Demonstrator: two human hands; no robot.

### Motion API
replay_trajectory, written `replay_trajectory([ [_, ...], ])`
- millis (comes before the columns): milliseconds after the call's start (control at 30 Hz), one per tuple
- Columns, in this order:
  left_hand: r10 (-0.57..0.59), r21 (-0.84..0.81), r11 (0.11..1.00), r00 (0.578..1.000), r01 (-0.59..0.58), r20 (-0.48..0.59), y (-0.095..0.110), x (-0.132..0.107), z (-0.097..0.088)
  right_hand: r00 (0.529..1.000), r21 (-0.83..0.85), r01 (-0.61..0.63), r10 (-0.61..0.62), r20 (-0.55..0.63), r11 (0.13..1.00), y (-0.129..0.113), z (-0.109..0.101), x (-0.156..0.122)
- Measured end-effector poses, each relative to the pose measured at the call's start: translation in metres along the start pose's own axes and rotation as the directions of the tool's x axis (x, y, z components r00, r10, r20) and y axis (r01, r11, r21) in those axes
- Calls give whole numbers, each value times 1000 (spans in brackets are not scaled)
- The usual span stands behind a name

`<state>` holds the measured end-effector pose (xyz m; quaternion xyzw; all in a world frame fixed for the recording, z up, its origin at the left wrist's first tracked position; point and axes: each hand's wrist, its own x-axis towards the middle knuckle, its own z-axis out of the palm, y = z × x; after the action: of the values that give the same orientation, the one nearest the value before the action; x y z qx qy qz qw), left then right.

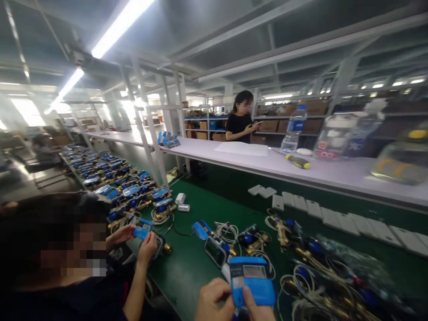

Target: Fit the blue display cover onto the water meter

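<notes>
At the bottom centre both my hands hold a blue meter cover with a small grey window in it. My left hand grips its lower left edge. My right hand has its thumb pressed on the lower face, and the rest of that hand is cut off by the frame. Just beyond the cover lies a meter body with a dark screen on the green belt. Brass fittings with coiled white wires are piled to the right.
A co-worker at my left holds a blue part in both hands. Rows of blue meters run down the belt. A white shelf carries a water bottle, a screwdriver and jars. Another person stands behind it.
</notes>
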<state>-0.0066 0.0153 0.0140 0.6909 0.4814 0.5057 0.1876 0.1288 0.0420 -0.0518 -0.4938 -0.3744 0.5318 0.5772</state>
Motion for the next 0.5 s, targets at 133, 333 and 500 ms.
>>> replay_trajectory([
  [133, -69, -5, 998, 998, 69, 12, -5, 12, -10, 924, -239, 371, -382, -1, 897, -10, -14, 13],
  [333, -16, 117, 993, 943, -24, 332, -16, 18, -18, 838, -403, 545, -491, 237, 735, -33, -8, 6],
  [500, -294, 401, 892, 941, 207, 167, -38, 33, -84, 895, -227, 192, -265, -359, 955, -64, -37, 25],
])
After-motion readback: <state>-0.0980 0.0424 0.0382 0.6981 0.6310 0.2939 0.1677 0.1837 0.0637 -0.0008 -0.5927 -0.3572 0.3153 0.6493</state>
